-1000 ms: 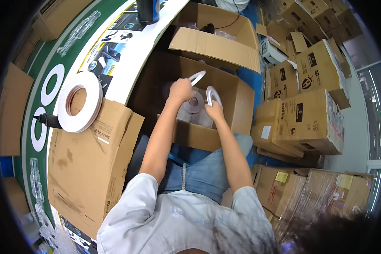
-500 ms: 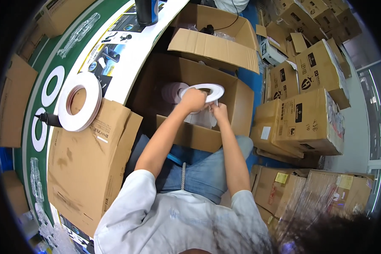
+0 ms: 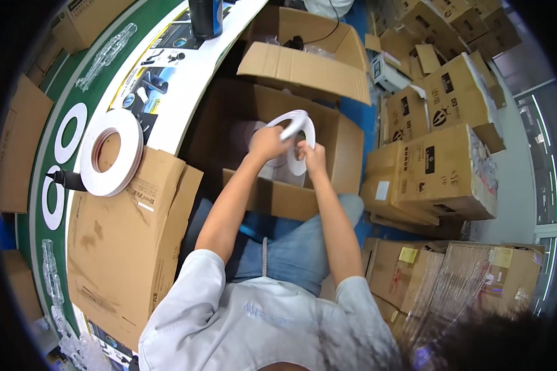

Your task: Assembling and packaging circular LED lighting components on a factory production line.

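Observation:
Above an open cardboard box [image 3: 351,151] in front of me, both my hands are on a flat white ring [image 3: 310,136]. The ring is tilted up, its hole facing me. My left hand [image 3: 268,144] is closed at its left side, where a white band crosses the hole; I cannot tell whether that is a second ring. Against the ring's right edge, my right hand [image 3: 314,158] is closed with bent fingers. Deeper in the box, partly hidden behind my left hand, lie more pale pinkish rings [image 3: 240,132]. A whitish sheet or bag [image 3: 283,175] shows below the hands.
A stack of white rings [image 3: 132,145] leans on a closed carton [image 3: 114,260] at left, beside a black pointed nozzle [image 3: 68,180]. A green belt [image 3: 34,185] carries loose rings and clear plastic pieces [image 3: 108,54]. Another open box [image 3: 303,67] stands beyond; stacked cartons [image 3: 439,167] line the right.
The white ring has turned from nearly flat to upright and tilted. My right hand has risen to its right edge. The whole view has shifted slightly.

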Demonstrator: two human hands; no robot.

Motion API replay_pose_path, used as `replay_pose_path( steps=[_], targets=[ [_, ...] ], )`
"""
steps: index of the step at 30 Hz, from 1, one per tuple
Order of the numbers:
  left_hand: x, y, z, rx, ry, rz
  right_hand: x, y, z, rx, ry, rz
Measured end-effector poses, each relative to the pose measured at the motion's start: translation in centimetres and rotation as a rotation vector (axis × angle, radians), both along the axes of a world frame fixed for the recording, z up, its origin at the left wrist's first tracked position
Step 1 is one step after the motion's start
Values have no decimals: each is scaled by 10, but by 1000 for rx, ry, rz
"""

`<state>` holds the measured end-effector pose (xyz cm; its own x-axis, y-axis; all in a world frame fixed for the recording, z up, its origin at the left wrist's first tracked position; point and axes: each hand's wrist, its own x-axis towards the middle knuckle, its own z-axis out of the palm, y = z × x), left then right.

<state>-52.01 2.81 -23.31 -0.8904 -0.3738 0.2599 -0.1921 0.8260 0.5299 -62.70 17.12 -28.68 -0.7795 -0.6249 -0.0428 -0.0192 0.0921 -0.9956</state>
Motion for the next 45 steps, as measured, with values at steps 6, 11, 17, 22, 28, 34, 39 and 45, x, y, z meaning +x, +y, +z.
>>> replay_pose_path(
  steps=[6,11,17,22,28,34,39,45],
  targets=[
    [0,-7,-40,1392,562,424,-2,31,48,-367,-136,36],
    [4,-10,-62,1877,506,240,29,16,67,-341,-316,93],
    [2,6,-32,2019,632,-178,21,11,46,-42,-203,-123],
    [-4,8,-17,1905,531,-222,2,22,45,289,572,-276],
    [11,-2,-16,1857,490,-256,40,28,108,434,1193,375],
    [30,-23,1,2033,599,-495,40,-9,158,204,1386,472],
    [-4,-39,-71,1802,742,-116,114,-87,245,-25,1374,526],
    [-53,-44,-210,1641,501,143,256,-194,289,-281,1503,906]
  ],
)
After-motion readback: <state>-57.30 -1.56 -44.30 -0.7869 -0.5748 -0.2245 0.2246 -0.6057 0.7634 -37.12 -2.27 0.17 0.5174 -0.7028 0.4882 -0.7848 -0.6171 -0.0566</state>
